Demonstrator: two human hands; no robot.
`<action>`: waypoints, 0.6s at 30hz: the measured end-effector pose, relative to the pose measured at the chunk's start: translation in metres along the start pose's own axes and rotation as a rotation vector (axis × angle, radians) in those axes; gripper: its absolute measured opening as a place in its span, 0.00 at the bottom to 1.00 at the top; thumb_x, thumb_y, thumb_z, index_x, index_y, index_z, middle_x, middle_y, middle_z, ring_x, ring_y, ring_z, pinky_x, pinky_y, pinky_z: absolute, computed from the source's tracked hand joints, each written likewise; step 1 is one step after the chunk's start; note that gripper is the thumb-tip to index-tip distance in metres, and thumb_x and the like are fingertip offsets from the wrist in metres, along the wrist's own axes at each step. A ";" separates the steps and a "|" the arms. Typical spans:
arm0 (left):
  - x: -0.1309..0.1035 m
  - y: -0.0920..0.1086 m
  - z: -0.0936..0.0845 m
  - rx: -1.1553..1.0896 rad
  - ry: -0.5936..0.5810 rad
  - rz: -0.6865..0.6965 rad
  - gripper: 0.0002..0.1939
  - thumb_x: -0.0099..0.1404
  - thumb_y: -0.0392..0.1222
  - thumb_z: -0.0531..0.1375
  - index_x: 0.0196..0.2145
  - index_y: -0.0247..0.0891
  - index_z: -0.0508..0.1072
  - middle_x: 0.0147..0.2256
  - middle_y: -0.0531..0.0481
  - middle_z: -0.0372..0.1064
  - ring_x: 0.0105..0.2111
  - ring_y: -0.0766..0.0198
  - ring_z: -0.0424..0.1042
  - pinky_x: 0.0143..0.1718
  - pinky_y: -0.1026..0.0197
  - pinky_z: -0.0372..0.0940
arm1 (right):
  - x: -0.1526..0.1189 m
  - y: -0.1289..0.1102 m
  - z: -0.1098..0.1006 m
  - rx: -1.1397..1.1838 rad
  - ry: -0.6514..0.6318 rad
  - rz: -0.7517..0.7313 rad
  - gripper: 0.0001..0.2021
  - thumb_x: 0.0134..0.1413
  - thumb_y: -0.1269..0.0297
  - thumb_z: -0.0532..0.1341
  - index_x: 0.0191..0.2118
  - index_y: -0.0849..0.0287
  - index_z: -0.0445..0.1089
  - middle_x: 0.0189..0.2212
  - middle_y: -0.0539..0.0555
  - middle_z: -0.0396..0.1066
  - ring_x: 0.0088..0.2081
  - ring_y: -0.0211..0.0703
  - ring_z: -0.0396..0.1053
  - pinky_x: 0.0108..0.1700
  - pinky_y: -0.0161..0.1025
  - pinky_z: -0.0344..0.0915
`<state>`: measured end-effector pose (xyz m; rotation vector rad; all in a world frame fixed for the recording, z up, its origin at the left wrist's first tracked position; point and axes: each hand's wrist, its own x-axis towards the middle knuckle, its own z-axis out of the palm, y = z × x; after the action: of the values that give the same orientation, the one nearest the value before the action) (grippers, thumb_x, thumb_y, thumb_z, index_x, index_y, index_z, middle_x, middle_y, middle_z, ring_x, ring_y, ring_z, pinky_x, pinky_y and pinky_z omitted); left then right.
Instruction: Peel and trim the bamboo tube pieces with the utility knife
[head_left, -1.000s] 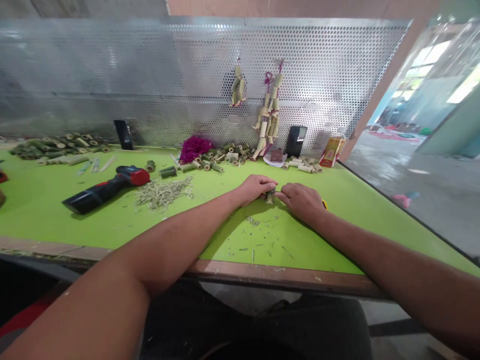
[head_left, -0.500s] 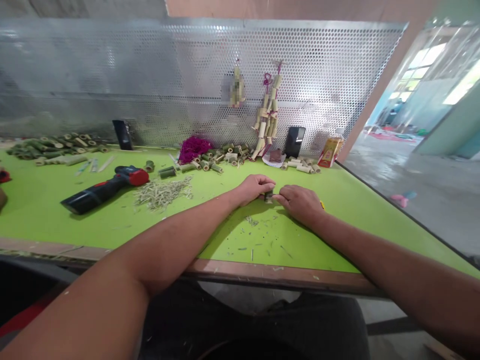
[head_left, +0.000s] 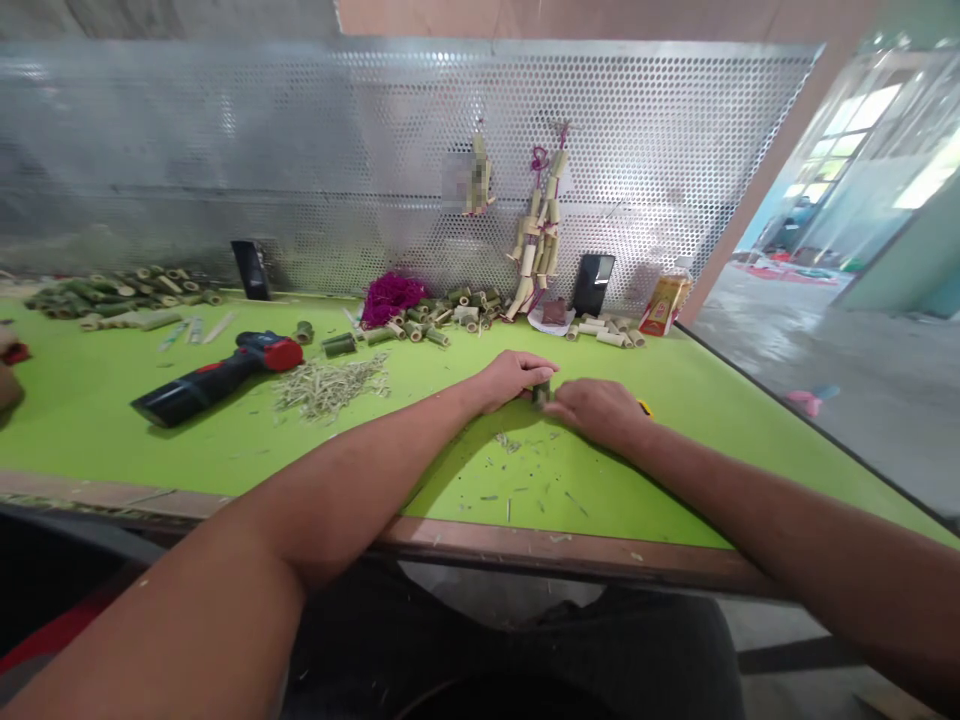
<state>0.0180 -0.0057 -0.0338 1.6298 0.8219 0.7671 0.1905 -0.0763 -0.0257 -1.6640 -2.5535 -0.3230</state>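
My left hand (head_left: 514, 380) is closed on a short green bamboo piece (head_left: 541, 392), holding its top from above while it stands upright just over or on the table. My right hand (head_left: 600, 408) is curled close beside the lower part of that piece, its fingertips slightly blurred. A yellow end of a handled tool (head_left: 646, 408) pokes out behind the right hand; the rest of the tool is hidden in the fist. Small shavings (head_left: 507, 442) lie on the green tabletop below both hands.
A black and red cordless drill (head_left: 217, 378) lies at left, near a pile of pale shavings (head_left: 330, 385). Behind are cut bamboo pieces (head_left: 420, 325), purple string (head_left: 391, 300), a phone (head_left: 594, 283) and a red-yellow bottle (head_left: 664, 303). Another person's hand (head_left: 9, 385) shows at the left edge.
My right hand has shifted slightly downward against the bamboo piece, its fingertips now blurred. My left hand keeps its hold. The whole view has moved a little to the side.
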 end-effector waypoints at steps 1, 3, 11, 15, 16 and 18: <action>0.000 0.000 0.000 0.001 0.011 -0.003 0.17 0.58 0.42 0.62 0.44 0.33 0.76 0.33 0.47 0.73 0.25 0.73 0.64 0.29 0.66 0.63 | -0.001 -0.001 0.000 -0.007 -0.003 -0.035 0.26 0.63 0.45 0.42 0.35 0.56 0.71 0.33 0.54 0.73 0.34 0.42 0.67 0.31 0.37 0.51; 0.001 -0.001 0.001 -0.009 0.026 -0.007 0.16 0.58 0.41 0.62 0.43 0.32 0.76 0.33 0.46 0.73 0.25 0.73 0.64 0.28 0.67 0.63 | -0.003 -0.002 0.001 -0.023 0.019 -0.072 0.26 0.63 0.45 0.42 0.34 0.56 0.70 0.32 0.53 0.73 0.33 0.42 0.67 0.30 0.37 0.50; 0.005 -0.006 -0.004 0.008 0.063 0.028 0.19 0.58 0.44 0.62 0.45 0.32 0.75 0.36 0.44 0.73 0.28 0.71 0.66 0.29 0.67 0.63 | -0.004 0.000 0.002 -0.004 0.063 -0.018 0.25 0.63 0.46 0.43 0.33 0.56 0.70 0.31 0.53 0.72 0.31 0.41 0.65 0.29 0.37 0.46; 0.003 -0.002 -0.004 0.084 0.058 0.046 0.19 0.57 0.45 0.62 0.45 0.32 0.76 0.35 0.45 0.73 0.26 0.71 0.64 0.28 0.67 0.62 | -0.002 0.002 0.003 0.025 0.066 -0.067 0.26 0.63 0.45 0.43 0.33 0.56 0.71 0.31 0.53 0.72 0.31 0.40 0.64 0.29 0.37 0.46; 0.001 0.001 -0.004 0.111 0.044 0.055 0.20 0.57 0.45 0.62 0.45 0.32 0.76 0.33 0.46 0.73 0.26 0.71 0.64 0.28 0.67 0.61 | -0.001 0.003 0.003 0.030 0.091 -0.040 0.26 0.63 0.45 0.43 0.34 0.56 0.71 0.32 0.53 0.72 0.32 0.41 0.65 0.29 0.37 0.47; -0.002 0.005 -0.003 0.180 0.016 0.081 0.21 0.57 0.47 0.62 0.45 0.33 0.76 0.30 0.48 0.72 0.25 0.71 0.62 0.28 0.66 0.60 | 0.000 0.004 0.003 0.031 0.126 0.030 0.25 0.63 0.45 0.43 0.35 0.56 0.71 0.33 0.54 0.72 0.34 0.41 0.66 0.30 0.37 0.48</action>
<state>0.0148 -0.0069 -0.0280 1.8286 0.8612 0.7820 0.1940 -0.0738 -0.0279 -1.6148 -2.4279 -0.3716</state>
